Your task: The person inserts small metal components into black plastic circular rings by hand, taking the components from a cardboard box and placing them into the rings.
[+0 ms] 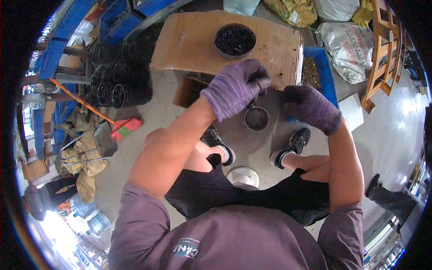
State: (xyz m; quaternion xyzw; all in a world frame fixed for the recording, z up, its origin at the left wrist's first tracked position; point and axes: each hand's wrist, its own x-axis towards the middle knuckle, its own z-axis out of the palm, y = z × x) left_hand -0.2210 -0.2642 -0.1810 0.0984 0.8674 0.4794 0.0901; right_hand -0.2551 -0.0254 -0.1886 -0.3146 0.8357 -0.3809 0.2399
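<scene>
My left hand (238, 87), in a purple knit glove with dark fingers, is held in front of the cardboard-topped surface. Its fingers are pinched together, and whatever they hold is too small or hidden to make out. My right hand (312, 108), gloved the same way, hangs to the right with its fingers curled in, their tips hidden. Below and between the hands is a round dark piece with a pale rim (256, 119); I cannot tell whether the left hand touches it. Beyond the left hand, a black round basket (235, 40) holds dark, shiny small parts.
A flattened cardboard sheet (189, 42) covers the work surface. Right of it stands a blue bin (330, 76) with many small brass-coloured pieces. Stacked black round baskets (119, 94) and a red broom (127, 128) are at left. Sacks (348, 49) and a wooden pallet (382, 54) stand right.
</scene>
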